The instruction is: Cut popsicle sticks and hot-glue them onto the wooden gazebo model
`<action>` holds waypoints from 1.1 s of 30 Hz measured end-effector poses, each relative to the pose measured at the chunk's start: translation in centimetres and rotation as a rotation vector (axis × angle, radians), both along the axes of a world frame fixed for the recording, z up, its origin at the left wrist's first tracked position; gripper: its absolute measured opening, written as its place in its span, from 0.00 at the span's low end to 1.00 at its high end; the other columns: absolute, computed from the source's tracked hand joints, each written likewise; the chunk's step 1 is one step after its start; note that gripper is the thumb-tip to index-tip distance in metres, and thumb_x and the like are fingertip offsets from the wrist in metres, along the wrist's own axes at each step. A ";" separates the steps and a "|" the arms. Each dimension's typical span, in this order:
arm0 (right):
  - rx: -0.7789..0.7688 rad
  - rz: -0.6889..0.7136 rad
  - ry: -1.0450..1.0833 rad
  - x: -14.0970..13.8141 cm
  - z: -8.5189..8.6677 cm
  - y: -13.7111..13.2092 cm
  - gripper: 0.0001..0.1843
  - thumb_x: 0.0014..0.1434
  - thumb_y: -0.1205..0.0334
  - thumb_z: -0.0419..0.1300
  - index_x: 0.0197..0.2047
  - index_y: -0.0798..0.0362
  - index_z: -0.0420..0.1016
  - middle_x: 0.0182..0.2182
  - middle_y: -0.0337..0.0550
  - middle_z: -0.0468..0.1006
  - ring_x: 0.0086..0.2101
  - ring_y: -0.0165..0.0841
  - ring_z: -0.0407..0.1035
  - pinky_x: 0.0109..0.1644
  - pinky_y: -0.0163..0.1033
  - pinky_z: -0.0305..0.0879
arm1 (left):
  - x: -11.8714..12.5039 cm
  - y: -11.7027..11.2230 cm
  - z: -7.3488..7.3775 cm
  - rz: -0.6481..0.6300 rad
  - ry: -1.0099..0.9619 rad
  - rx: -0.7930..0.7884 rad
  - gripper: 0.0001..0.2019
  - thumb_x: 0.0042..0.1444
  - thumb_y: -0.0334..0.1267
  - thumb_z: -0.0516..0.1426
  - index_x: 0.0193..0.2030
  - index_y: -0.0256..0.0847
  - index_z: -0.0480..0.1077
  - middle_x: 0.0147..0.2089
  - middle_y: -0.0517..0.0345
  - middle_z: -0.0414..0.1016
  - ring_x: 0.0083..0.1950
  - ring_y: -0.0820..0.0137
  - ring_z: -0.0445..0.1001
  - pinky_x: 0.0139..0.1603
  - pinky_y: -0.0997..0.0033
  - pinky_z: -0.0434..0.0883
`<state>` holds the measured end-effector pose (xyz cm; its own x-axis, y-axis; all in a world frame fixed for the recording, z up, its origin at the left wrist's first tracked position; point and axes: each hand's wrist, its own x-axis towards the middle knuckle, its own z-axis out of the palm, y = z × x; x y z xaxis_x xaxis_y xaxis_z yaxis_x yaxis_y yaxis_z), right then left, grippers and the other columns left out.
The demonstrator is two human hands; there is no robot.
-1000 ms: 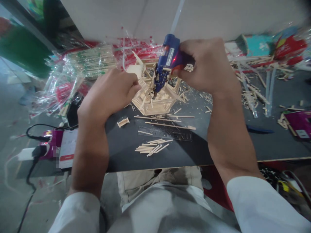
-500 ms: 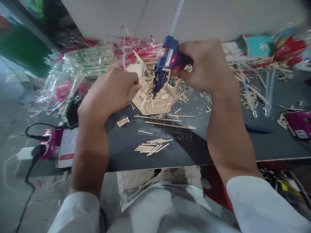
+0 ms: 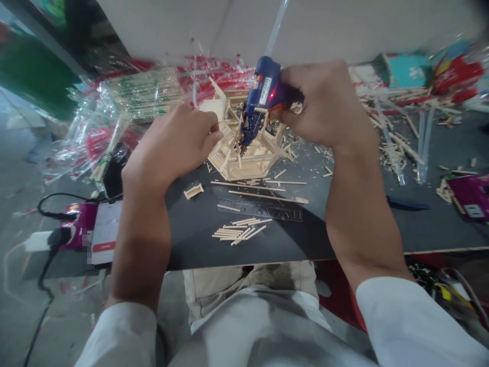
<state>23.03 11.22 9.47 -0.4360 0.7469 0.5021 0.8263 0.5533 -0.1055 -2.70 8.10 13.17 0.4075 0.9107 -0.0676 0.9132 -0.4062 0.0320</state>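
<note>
My right hand (image 3: 321,102) is closed around a blue hot glue gun (image 3: 262,99) with a small red light lit and a clear glue stick rising from its back. The gun points down, its nozzle inside a many-sided model built of thin wooden sticks (image 3: 248,168). At the model's left side, my left hand (image 3: 175,142) has its fingers curled and thumb pressed in; what they pinch is hidden. A pale flat wooden piece (image 3: 214,108) stands just beyond those fingers.
On the dark table (image 3: 305,239) lie a clear ruler (image 3: 263,210), short cut sticks (image 3: 239,232) and a small wooden frame piece (image 3: 194,191). A phone (image 3: 107,229) and purple power strip (image 3: 82,224) are at left. Bagged sticks (image 3: 147,94) lie behind; a blue-handled tool (image 3: 408,205) is at right.
Almost nothing differs. The glue gun keeps its place in the model, and both hands stay nearly still.
</note>
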 end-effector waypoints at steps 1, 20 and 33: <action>0.006 -0.002 -0.005 0.0 0.0 0.0 0.08 0.56 0.62 0.64 0.35 0.46 0.66 0.36 0.45 0.81 0.36 0.44 0.74 0.38 0.46 0.68 | 0.0 0.0 0.0 0.009 -0.029 -0.013 0.21 0.69 0.47 0.45 0.47 0.42 0.78 0.45 0.48 0.81 0.54 0.52 0.76 0.54 0.58 0.69; 0.104 0.007 0.075 0.3 0.1 0.0 0.09 0.60 0.60 0.63 0.45 0.49 0.76 0.40 0.45 0.83 0.39 0.44 0.78 0.40 0.46 0.71 | -0.2 0.0 0.1 -0.066 0.026 0.035 0.20 0.68 0.45 0.45 0.42 0.40 0.77 0.37 0.46 0.77 0.41 0.56 0.76 0.39 0.60 0.67; 0.079 -0.108 0.143 -0.4 0.6 -0.4 0.15 0.57 0.69 0.63 0.47 0.46 0.76 0.45 0.48 0.83 0.42 0.48 0.77 0.43 0.50 0.70 | 0.0 -0.1 0.4 -0.062 0.070 0.032 0.19 0.69 0.44 0.45 0.43 0.40 0.75 0.38 0.46 0.77 0.43 0.55 0.77 0.38 0.59 0.67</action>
